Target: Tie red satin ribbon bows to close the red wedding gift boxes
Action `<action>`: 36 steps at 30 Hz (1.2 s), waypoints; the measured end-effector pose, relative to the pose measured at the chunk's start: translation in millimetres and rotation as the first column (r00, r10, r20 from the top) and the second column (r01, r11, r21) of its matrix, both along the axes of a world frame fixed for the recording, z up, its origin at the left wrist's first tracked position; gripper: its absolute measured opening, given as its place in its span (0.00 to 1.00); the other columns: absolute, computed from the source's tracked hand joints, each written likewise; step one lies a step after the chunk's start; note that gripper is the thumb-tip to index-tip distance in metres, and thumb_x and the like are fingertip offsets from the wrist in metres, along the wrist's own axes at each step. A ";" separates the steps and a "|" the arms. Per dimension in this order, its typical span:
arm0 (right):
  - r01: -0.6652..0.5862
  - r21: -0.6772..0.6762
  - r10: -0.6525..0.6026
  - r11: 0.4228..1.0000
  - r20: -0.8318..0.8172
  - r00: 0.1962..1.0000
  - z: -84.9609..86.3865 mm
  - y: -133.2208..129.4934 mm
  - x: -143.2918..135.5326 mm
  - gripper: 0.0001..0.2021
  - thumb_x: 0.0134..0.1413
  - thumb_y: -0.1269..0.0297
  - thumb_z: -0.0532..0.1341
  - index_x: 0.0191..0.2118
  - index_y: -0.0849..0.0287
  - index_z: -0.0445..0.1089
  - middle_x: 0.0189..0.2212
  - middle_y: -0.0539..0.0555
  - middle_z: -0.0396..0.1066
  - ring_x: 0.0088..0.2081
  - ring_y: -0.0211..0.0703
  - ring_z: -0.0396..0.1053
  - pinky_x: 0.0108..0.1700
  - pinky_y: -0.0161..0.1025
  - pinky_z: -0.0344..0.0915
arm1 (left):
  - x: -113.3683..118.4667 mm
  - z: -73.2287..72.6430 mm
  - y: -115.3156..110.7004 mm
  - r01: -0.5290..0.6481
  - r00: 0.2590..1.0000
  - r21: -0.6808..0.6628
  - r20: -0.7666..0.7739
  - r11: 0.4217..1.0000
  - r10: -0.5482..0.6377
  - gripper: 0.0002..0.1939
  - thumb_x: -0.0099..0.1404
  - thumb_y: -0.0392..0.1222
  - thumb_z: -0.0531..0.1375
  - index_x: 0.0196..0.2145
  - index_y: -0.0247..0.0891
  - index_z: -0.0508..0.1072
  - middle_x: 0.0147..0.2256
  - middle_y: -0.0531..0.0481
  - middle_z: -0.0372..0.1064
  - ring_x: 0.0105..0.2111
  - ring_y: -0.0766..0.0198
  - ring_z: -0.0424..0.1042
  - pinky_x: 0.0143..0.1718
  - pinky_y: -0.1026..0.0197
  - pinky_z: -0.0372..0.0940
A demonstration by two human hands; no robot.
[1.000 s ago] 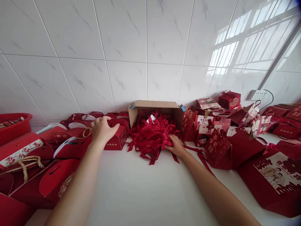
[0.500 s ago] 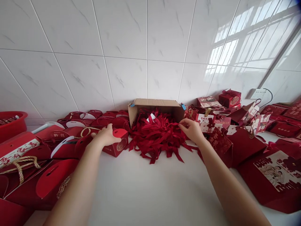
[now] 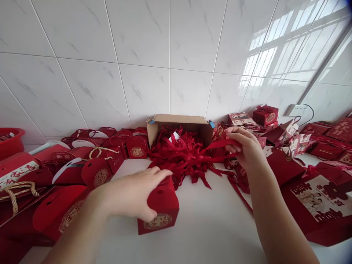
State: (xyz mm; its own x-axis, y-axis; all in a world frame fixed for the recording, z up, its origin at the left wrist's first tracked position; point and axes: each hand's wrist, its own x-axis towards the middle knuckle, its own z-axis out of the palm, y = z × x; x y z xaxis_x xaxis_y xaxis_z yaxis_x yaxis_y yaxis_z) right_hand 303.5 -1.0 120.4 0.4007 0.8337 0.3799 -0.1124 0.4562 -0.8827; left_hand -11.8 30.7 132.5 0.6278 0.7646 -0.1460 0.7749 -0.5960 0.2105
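My left hand (image 3: 137, 196) grips a small red gift box (image 3: 167, 203) with a rounded flap and a gold emblem, low over the white table (image 3: 203, 220). Its fingers and thumb span the box from above. My right hand (image 3: 243, 145) pinches a red ribbon (image 3: 216, 144) that stretches leftward to a heap of ribbons (image 3: 187, 156). This heap spills out of a cardboard box (image 3: 180, 118) lying against the wall, a little beyond both hands.
Rows of red gift boxes (image 3: 71, 212) with gold rope handles stand along the left. A red plastic basin (image 3: 12, 146) is at the far left. More red boxes and bags (image 3: 316, 216) crowd the right side. A power socket (image 3: 295, 110) is by the tiled wall (image 3: 143, 80).
My left hand has brought the small gift box from the left row toward me and rightward. My right hand has drawn a ribbon out of the heap, to the right.
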 end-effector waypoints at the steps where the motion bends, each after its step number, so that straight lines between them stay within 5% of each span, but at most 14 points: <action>1: -0.020 -0.001 0.020 1.000 0.011 1.000 1.1 -2.8 -4.6 0.07 0.41 0.68 0.66 0.29 0.60 0.69 0.14 0.42 0.55 0.15 0.26 0.49 0.17 0.27 0.49 | 9.0 -2.4 -4.3 0.039 0.998 -0.070 -0.041 0.997 -0.041 0.47 0.43 0.42 0.63 0.62 0.54 0.57 0.59 0.49 0.60 0.52 0.49 0.69 0.41 0.60 0.68; 6: -0.179 -0.091 0.193 0.980 0.176 0.965 2.5 -19.8 -27.7 0.06 0.51 0.65 0.64 0.35 0.58 0.69 0.15 0.42 0.55 0.15 0.27 0.49 0.17 0.27 0.43 | 42.4 -23.6 -9.1 0.082 0.991 -0.105 -0.097 0.991 -0.092 0.46 0.48 0.54 0.64 0.63 0.45 0.55 0.55 0.39 0.62 0.55 0.42 0.62 0.50 0.47 0.63; 10: -0.304 -0.134 0.332 0.943 0.340 0.880 3.3 -31.5 -43.1 0.09 0.55 0.64 0.63 0.41 0.57 0.69 0.20 0.44 0.60 0.20 0.29 0.54 0.21 0.28 0.51 | 51.4 -36.2 -7.9 0.130 0.991 -0.068 0.033 0.989 -0.128 0.51 0.49 0.68 0.61 0.64 0.43 0.52 0.56 0.39 0.59 0.54 0.42 0.63 0.49 0.47 0.63; 13: -0.382 -0.164 0.414 0.910 0.414 0.811 2.5 -35.9 -51.4 0.08 0.56 0.64 0.62 0.42 0.57 0.68 0.29 0.49 0.67 0.26 0.32 0.62 0.26 0.31 0.60 | 49.2 -32.7 -7.5 0.164 0.977 -0.012 0.141 0.986 -0.161 0.49 0.53 0.71 0.57 0.65 0.42 0.51 0.58 0.38 0.57 0.55 0.42 0.61 0.50 0.48 0.62; 16: -0.382 -0.208 0.434 0.900 0.490 0.756 -0.3 -38.0 -56.4 0.08 0.57 0.64 0.61 0.43 0.57 0.68 0.35 0.52 0.68 0.27 0.33 0.63 0.28 0.33 0.62 | 43.0 -22.0 -9.3 0.158 0.948 0.074 0.266 0.985 -0.173 0.43 0.54 0.69 0.57 0.61 0.42 0.58 0.57 0.39 0.60 0.53 0.44 0.64 0.47 0.50 0.64; 21: -0.367 -0.223 0.426 0.903 0.576 0.698 -4.8 -40.3 -63.0 0.07 0.58 0.67 0.59 0.42 0.59 0.67 0.29 0.50 0.66 0.25 0.32 0.60 0.27 0.32 0.60 | 37.9 -10.9 -17.7 0.152 0.848 0.186 0.480 0.971 -0.225 0.29 0.62 0.60 0.56 0.56 0.45 0.62 0.57 0.44 0.61 0.54 0.51 0.63 0.51 0.53 0.63; 24: -0.444 -0.227 0.488 0.867 0.570 0.661 -5.6 -42.4 -68.7 0.03 0.59 0.68 0.58 0.40 0.59 0.65 0.27 0.48 0.63 0.26 0.33 0.59 0.28 0.32 0.58 | 40.7 -11.0 -22.6 0.191 0.771 0.107 0.598 0.976 -0.217 0.22 0.69 0.54 0.50 0.58 0.47 0.61 0.61 0.46 0.55 0.60 0.54 0.57 0.56 0.54 0.61; 27: -0.506 -0.207 0.524 0.837 0.572 0.632 -5.3 -46.3 -73.9 0.01 0.60 0.69 0.57 0.38 0.58 0.63 0.26 0.47 0.60 0.26 0.33 0.57 0.28 0.32 0.57 | 44.8 -10.2 -25.1 0.281 0.726 -0.024 0.660 0.959 -0.196 0.16 0.71 0.50 0.47 0.49 0.45 0.68 0.56 0.48 0.62 0.59 0.57 0.58 0.57 0.57 0.59; 30: -0.495 -0.204 0.507 0.845 0.600 0.619 -3.9 -51.7 -75.9 0.02 0.59 0.70 0.58 0.38 0.58 0.63 0.27 0.47 0.59 0.27 0.33 0.57 0.29 0.33 0.57 | 47.0 -6.5 -26.2 0.345 0.694 -0.077 0.692 0.936 -0.198 0.16 0.72 0.49 0.46 0.37 0.42 0.70 0.46 0.48 0.68 0.55 0.59 0.61 0.56 0.59 0.59; 36: -0.505 -0.192 0.510 0.841 0.594 0.623 0.9 -60.1 -75.8 0.04 0.59 0.69 0.58 0.39 0.58 0.62 0.28 0.48 0.62 0.28 0.34 0.59 0.30 0.32 0.59 | 41.9 2.1 -29.9 0.406 0.674 -0.124 0.710 0.905 -0.205 0.14 0.70 0.47 0.50 0.31 0.39 0.68 0.39 0.50 0.67 0.40 0.63 0.66 0.43 0.62 0.62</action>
State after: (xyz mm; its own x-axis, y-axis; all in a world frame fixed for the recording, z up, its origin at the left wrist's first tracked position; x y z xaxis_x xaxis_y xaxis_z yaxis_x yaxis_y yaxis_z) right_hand 227.8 -61.1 121.3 -0.3988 0.8372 0.3743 0.2272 0.4856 -0.8441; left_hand 30.1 0.7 134.6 0.8236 0.5093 0.2497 0.1499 -0.6200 0.7701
